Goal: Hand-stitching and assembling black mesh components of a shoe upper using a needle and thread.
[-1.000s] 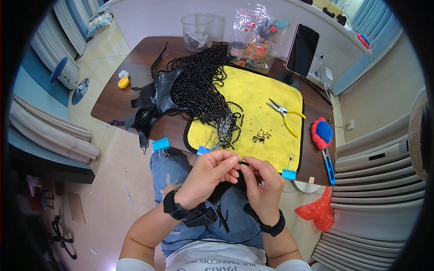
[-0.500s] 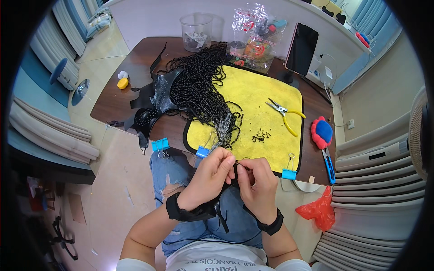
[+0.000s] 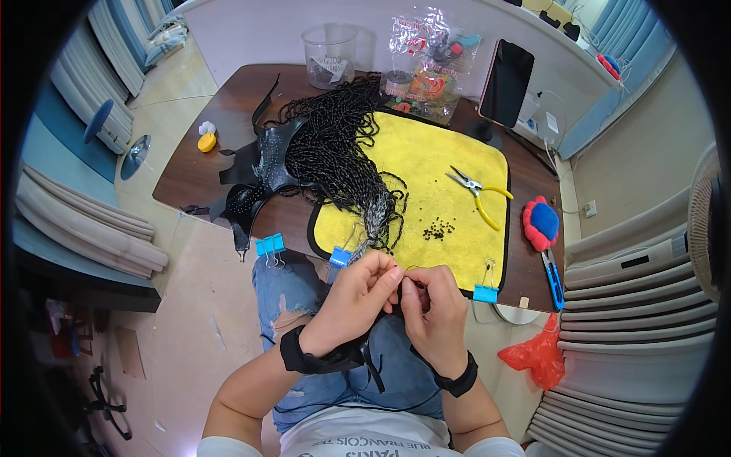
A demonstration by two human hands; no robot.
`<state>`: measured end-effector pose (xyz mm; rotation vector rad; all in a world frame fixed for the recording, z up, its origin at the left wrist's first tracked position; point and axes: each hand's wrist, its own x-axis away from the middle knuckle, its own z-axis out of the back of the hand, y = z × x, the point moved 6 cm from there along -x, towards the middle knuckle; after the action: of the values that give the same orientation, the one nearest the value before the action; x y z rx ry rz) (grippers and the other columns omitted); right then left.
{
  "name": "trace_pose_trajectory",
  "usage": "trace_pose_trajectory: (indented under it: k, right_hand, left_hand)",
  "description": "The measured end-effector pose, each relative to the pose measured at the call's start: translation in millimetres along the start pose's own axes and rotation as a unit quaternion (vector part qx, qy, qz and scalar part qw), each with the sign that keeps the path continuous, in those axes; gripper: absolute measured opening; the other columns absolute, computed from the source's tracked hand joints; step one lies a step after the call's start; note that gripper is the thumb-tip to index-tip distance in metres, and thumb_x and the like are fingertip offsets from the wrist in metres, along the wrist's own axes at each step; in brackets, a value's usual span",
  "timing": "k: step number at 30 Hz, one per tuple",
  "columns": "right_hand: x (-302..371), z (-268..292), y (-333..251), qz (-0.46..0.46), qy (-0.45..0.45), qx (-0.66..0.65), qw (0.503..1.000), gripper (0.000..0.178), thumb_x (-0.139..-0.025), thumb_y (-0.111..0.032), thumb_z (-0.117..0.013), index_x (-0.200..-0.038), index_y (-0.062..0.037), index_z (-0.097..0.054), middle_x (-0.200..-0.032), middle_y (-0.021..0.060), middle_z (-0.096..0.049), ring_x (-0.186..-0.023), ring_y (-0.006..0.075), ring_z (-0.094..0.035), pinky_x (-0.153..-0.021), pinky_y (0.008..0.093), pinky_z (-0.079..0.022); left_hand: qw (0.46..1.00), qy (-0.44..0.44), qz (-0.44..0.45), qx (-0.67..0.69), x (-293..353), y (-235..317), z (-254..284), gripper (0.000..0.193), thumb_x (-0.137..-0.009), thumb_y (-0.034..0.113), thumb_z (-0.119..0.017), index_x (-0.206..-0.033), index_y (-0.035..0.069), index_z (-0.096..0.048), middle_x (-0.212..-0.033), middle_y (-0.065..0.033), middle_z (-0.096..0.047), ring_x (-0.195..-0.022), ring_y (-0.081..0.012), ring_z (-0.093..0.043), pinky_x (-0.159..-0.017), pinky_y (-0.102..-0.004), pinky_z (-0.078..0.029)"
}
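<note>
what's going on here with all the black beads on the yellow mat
A person sits at a brown table and works with both hands held close together at its near edge. The left hand and right hand pinch something small and dark between the fingertips, too small to make out. In front of them, a mass of black beaded strands spills across a yellow mat clipped down with blue binder clips. Yellow-handled pliers and a few loose beads lie on the mat, untouched.

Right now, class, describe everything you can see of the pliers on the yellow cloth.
The pliers are small, with slim pointed metal jaws and yellow handles. They lie flat on the yellow cloth, toward its right side, jaws pointing up-left and handles spread slightly toward the cloth's right edge. Nothing holds them; both hands work lower down. A scatter of small dark beads lies just below, apart from them.
</note>
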<state>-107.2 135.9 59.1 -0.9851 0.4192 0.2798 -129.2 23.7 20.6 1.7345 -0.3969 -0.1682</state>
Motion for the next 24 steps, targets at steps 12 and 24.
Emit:
trace_pose_trajectory:
  k: [12, 24]
  right_hand:
    - [-1.4, 13.7, -0.9, -0.023, -0.001, -0.018, 1.000, 0.011, -0.079, 0.001, -0.061, -0.089, 0.0010, -0.060, -0.069, 0.0092, -0.055, -0.054, 0.0154, -0.052, -0.049, 0.0230, -0.040]
    - [32.6, 75.2, 29.7, -0.136, -0.039, -0.020, 0.990, 0.007, -0.083, -0.002, -0.059, -0.088, 0.0003, -0.064, -0.069, 0.0050, -0.059, -0.060, 0.0078, -0.055, -0.052, 0.0210, -0.041]
  left_hand:
    - [1.000, 0.028, -0.005, 0.004, -1.6, -0.8, 0.8, 0.017, -0.096, 0.020, -0.043, -0.091, 0.003, -0.046, -0.070, 0.0001, -0.050, -0.059, -0.0042, -0.046, -0.054, -0.0171, -0.038]
    - [0.963, 0.139, -0.015, 0.232, -46.5, 43.0, 61.6, 0.016, -0.093, 0.018, -0.048, -0.095, 0.002, -0.051, -0.086, -0.0086, -0.061, -0.068, -0.0113, -0.058, -0.060, -0.0204, -0.049]
